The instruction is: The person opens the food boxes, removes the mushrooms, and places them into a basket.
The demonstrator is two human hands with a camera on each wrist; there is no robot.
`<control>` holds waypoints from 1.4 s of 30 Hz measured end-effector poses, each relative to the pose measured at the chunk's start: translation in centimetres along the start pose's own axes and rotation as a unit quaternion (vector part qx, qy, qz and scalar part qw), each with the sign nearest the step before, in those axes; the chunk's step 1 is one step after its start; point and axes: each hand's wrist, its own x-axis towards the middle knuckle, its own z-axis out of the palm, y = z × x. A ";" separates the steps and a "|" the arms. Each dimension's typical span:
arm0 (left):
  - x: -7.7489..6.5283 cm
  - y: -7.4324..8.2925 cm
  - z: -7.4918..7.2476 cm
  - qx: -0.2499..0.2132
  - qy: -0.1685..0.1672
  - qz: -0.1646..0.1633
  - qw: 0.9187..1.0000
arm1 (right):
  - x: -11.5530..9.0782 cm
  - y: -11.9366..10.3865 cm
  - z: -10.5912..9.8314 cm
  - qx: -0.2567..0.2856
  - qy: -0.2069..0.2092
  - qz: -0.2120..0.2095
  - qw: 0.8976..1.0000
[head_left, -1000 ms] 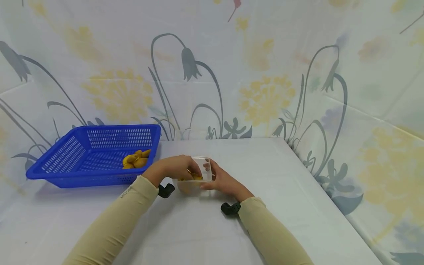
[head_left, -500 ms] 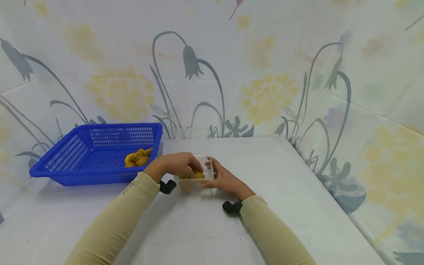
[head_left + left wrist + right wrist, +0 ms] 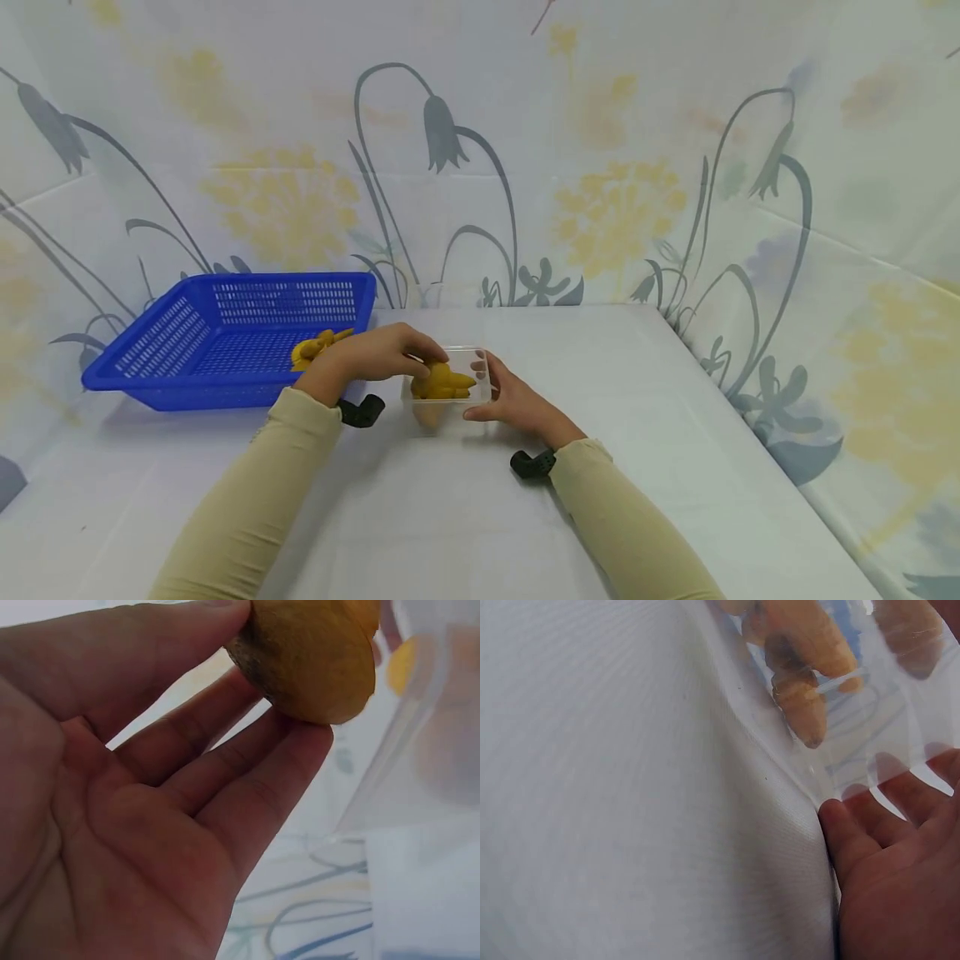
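Note:
In the head view my left hand (image 3: 378, 352) reaches over a clear plastic box (image 3: 448, 403) at the table's middle and pinches a yellow, knobbly piece (image 3: 441, 382) with a pointed end. Its kind is unclear. The left wrist view shows the rounded, yellow-brown end of this piece (image 3: 315, 664) between thumb and fingertips. My right hand (image 3: 517, 407) grips the box's right side, thumb at the front and fingers along the side wall. Through the clear plastic in the right wrist view, orange-brown, finger-like knobs (image 3: 802, 705) show; how many pieces they belong to is hard to tell.
A blue perforated plastic basket (image 3: 225, 381) stands left of the box. More yellow knobbly pieces (image 3: 321, 346) lie in its right part, partly hidden by my left wrist. White cloth (image 3: 450, 517) covers the table, and a flower-patterned curtain (image 3: 465, 208) hangs behind.
My left hand has risen slightly from inside the box, and the yellow piece in its fingers now shows much more. The right hand keeps its grip. The head view has shifted a little.

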 end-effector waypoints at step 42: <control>-7.4 -8.7 -7.2 -0.019 0.200 -0.138 0.970 | 0.0 -0.2 0.3 -0.016 0.008 0.009 1.000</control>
